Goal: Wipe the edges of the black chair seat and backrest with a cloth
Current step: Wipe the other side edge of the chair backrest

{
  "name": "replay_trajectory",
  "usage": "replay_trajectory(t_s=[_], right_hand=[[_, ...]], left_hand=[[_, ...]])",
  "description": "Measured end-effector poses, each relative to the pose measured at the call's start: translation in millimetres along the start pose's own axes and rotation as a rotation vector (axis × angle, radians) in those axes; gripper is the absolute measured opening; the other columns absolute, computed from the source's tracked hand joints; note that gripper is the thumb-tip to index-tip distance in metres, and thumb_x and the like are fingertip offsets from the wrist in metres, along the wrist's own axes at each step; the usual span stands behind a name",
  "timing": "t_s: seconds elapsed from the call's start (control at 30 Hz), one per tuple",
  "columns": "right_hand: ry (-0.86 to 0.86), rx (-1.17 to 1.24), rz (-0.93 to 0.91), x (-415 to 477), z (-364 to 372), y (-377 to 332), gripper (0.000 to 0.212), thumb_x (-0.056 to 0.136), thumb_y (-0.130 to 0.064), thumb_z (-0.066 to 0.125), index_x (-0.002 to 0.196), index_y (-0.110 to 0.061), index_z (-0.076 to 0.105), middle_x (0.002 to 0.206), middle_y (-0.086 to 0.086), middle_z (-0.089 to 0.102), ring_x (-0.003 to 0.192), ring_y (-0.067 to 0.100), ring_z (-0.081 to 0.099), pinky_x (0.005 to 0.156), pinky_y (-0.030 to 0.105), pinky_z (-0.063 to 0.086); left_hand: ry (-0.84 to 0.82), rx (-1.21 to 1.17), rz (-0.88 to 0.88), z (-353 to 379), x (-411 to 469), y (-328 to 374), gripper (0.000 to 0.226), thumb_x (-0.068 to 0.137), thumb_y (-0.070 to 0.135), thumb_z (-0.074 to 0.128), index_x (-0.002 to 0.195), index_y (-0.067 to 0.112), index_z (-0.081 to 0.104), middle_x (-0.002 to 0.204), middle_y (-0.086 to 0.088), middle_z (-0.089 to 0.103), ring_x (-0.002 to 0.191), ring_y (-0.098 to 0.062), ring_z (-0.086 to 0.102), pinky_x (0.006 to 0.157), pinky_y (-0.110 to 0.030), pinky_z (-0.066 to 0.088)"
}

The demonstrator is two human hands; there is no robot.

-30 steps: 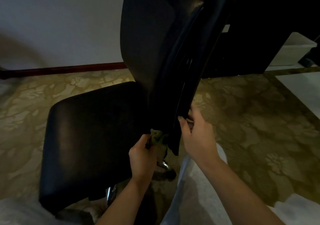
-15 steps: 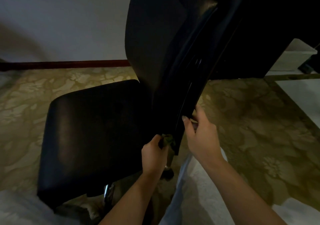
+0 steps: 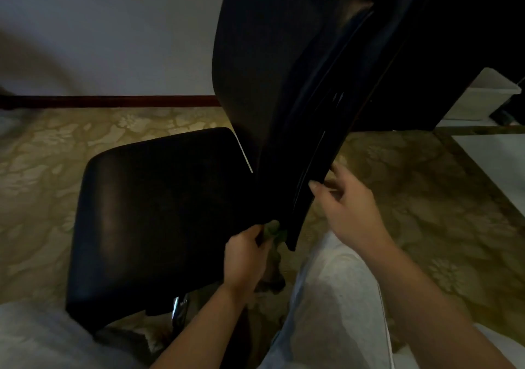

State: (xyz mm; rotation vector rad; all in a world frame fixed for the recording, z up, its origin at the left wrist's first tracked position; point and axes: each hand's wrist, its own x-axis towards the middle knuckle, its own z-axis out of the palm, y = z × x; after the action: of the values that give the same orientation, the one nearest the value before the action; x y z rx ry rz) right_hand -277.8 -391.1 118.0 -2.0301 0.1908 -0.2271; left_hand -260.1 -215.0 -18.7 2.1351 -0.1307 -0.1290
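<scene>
Glossy smooth black seat (image 3: 147, 212), chrome metal post (image 3: 179, 309), patterned matt carpet (image 3: 426, 198).

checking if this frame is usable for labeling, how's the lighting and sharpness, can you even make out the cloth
Head view: dim; the black seat and backrest lose most detail, bar a faint sheen on each; the greenish cloth in the left hand is dark and soft yet discernible; the pale fabric at lower left is blurred.

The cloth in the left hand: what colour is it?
The cloth is green; head view.
</scene>
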Motion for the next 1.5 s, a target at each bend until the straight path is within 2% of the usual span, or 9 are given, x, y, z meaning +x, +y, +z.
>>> replay_trajectory(t_s=[0.17, 0.4, 0.6, 0.7, 0.8, 1.0, 1.17, 1.3, 1.5], right_hand=[[0.11, 0.081, -0.167, 16, -19, -37, 0.035, 0.098, -0.027, 0.058, 0.133, -0.028, 0.057, 0.116, -0.017, 0.068, 0.108, -0.005, 0.062, 0.088, 0.013, 0.05], [0.196, 0.146, -0.23, 22, -31, -70, 0.034, 0.103, -0.036, 0.046, 0.135, -0.027, 0.056, 0.121, -0.012, 0.067, 0.113, 0.003, 0.062, 0.102, 0.039, 0.049], [0.236, 0.109, -0.289, 24, -42, -83, 0.036, 0.102, -0.031, 0.045, 0.137, -0.028, 0.054, 0.116, -0.012, 0.069, 0.11, 0.002, 0.063, 0.098, 0.033, 0.05], [0.232, 0.116, -0.287, 24, -43, -80, 0.037, 0.1, -0.033, 0.047, 0.136, -0.03, 0.055, 0.112, -0.01, 0.071, 0.107, 0.005, 0.065, 0.096, 0.042, 0.052], [0.217, 0.145, -0.287, 23, -42, -78, 0.039, 0.098, -0.038, 0.048, 0.136, -0.032, 0.054, 0.113, -0.009, 0.071, 0.109, 0.009, 0.066, 0.095, 0.048, 0.053], [0.2, 0.163, -0.292, 22, -42, -80, 0.039, 0.097, -0.037, 0.047, 0.135, -0.031, 0.054, 0.112, -0.013, 0.07, 0.107, 0.007, 0.066, 0.093, 0.046, 0.054], [0.214, 0.16, -0.28, 21, -41, -78, 0.032, 0.1, -0.035, 0.047, 0.13, -0.04, 0.055, 0.106, -0.014, 0.071, 0.099, 0.012, 0.068, 0.089, 0.049, 0.055], [0.243, 0.157, -0.266, 20, -40, -78, 0.028, 0.095, -0.043, 0.047, 0.12, -0.053, 0.054, 0.101, -0.02, 0.07, 0.094, 0.007, 0.068, 0.088, 0.04, 0.057], [0.249, 0.13, -0.283, 23, -40, -76, 0.039, 0.097, -0.041, 0.046, 0.135, -0.034, 0.054, 0.11, -0.021, 0.069, 0.105, -0.003, 0.063, 0.092, 0.032, 0.054]], left_hand=[[0.095, -0.161, -0.027, -61, 2, 4, 0.028, 0.093, 0.015, 0.067, 0.112, 0.035, 0.065, 0.101, 0.01, 0.072, 0.095, -0.01, 0.07, 0.085, -0.031, 0.058], [0.271, -0.223, 0.275, -115, 19, 103, 0.021, 0.092, 0.018, 0.067, 0.101, 0.037, 0.066, 0.103, 0.014, 0.064, 0.094, 0.002, 0.062, 0.077, -0.011, 0.05], [0.372, -0.165, 0.501, -127, 36, 172, 0.02, 0.093, 0.023, 0.067, 0.11, 0.016, 0.071, 0.104, 0.011, 0.058, 0.094, -0.005, 0.059, 0.079, -0.017, 0.051], [0.4, -0.119, 0.595, -122, 40, 200, 0.02, 0.092, 0.022, 0.067, 0.109, 0.014, 0.072, 0.102, 0.008, 0.057, 0.09, -0.001, 0.056, 0.077, -0.013, 0.049], [0.417, -0.043, 0.692, -106, 42, 218, 0.025, 0.092, 0.026, 0.067, 0.114, 0.015, 0.072, 0.103, 0.009, 0.056, 0.086, -0.004, 0.057, 0.073, -0.021, 0.054], [0.419, -0.017, 0.742, -79, 37, 215, 0.031, 0.095, 0.031, 0.062, 0.12, 0.015, 0.071, 0.108, 0.008, 0.06, 0.092, -0.007, 0.062, 0.075, -0.027, 0.057], [0.406, 0.065, 0.731, -71, 30, 206, 0.03, 0.096, 0.03, 0.06, 0.122, 0.019, 0.069, 0.113, 0.011, 0.06, 0.094, -0.002, 0.06, 0.075, -0.019, 0.054], [0.394, 0.166, 0.712, -68, 25, 197, 0.024, 0.096, 0.027, 0.061, 0.116, 0.017, 0.071, 0.111, 0.007, 0.062, 0.091, -0.005, 0.06, 0.072, -0.015, 0.051], [0.389, 0.188, 0.676, -79, 29, 200, 0.019, 0.095, 0.027, 0.064, 0.11, 0.021, 0.073, 0.105, 0.013, 0.062, 0.081, -0.003, 0.058, 0.065, -0.016, 0.05]])
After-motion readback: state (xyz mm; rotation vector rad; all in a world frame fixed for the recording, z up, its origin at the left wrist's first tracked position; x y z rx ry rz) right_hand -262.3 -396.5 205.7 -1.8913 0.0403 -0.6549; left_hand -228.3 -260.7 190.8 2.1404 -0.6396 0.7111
